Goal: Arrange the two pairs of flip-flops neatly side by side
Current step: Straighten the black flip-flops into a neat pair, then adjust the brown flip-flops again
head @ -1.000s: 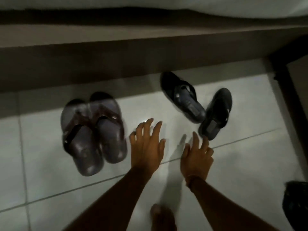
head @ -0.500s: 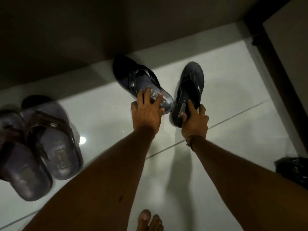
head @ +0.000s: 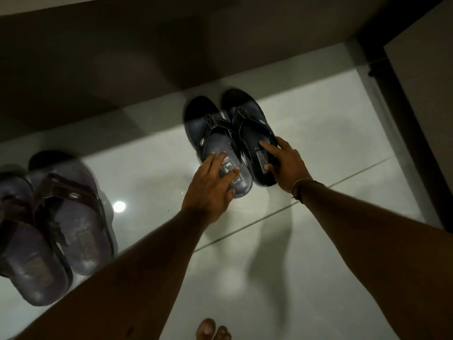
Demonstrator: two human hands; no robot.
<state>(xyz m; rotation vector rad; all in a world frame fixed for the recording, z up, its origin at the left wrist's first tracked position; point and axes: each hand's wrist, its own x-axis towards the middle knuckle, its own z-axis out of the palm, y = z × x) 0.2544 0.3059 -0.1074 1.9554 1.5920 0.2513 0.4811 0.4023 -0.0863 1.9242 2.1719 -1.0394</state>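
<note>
Two dark blue-black flip-flops lie side by side on the pale tiled floor, toes pointing away from me. My left hand (head: 210,185) grips the heel of the left one (head: 208,133). My right hand (head: 284,163) grips the heel of the right one (head: 247,123), fingers over the label. The two soles touch along their inner edges. At the far left a brown-strapped pair stands together, its right sandal (head: 78,217) beside its left sandal (head: 27,261), which is partly cut off by the frame edge.
A dark low ledge or bed base (head: 147,57) runs along the far side, just beyond the toes. A dark post (head: 402,123) stands at the right. My bare toes (head: 213,330) show at the bottom edge. Open tile lies between the two pairs.
Both hands reached the splayed dark flip-flops, took their heels and swung them together, so they now lie parallel and touching. The view has shifted right, pushing the brown pair to the left edge.
</note>
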